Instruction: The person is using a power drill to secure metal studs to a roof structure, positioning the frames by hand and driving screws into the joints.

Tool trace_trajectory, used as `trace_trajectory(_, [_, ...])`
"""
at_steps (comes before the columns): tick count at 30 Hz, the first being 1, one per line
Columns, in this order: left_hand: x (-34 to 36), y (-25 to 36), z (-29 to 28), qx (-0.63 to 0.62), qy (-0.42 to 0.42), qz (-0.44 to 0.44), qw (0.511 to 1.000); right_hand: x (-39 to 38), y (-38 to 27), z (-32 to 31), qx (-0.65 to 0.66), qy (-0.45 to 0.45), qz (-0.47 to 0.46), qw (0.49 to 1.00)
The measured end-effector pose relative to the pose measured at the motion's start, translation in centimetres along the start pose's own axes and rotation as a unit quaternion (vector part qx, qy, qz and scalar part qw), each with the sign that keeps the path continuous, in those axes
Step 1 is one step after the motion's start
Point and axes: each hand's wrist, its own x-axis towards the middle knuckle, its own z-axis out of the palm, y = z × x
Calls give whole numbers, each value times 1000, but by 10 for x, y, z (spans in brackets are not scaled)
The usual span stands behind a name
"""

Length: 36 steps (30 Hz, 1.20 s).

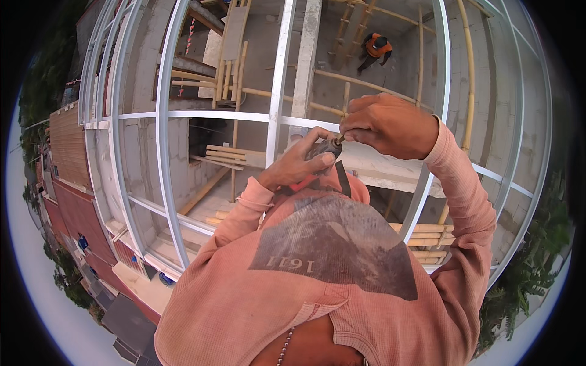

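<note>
L hand (300, 161) grips dark pwr tool (330, 148); R hand (390, 125) pinches its tip (340, 139)

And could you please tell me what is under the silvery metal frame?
Below the frame are yellowish bamboo poles and a person in an orange top; the wearer's faded pink shirt hides whatever lies behind it.

Faded salmon-pink shirt (238, 311) of textured knit, with long, creased sleeves (467, 198); large, dark-grey print (336, 244) across the front; open placket (317, 310); silvery bead chain (285, 346).
</note>
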Motion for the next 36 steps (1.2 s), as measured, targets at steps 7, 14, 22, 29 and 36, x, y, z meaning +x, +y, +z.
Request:
trace_trajectory(7, [7,-4,-5,-6,12,71,997,-11,16,22,364,114,118,917])
trace_trajectory(14, [31,-15,-27,-593,142,28,792,-24,26,156,216,267,121,931])
trace_trajectory(22, [36,-27,0,-646,185,-68,738,-3,11,184,15,257,164,952])
trace_trajectory(29, [38,-19,7,-507,175,-61,842,4,36,245,87,341,115,929])
trace_trajectory(36, [25,40,65,-306,152,10,940,0,29,258,405,468,191,762])
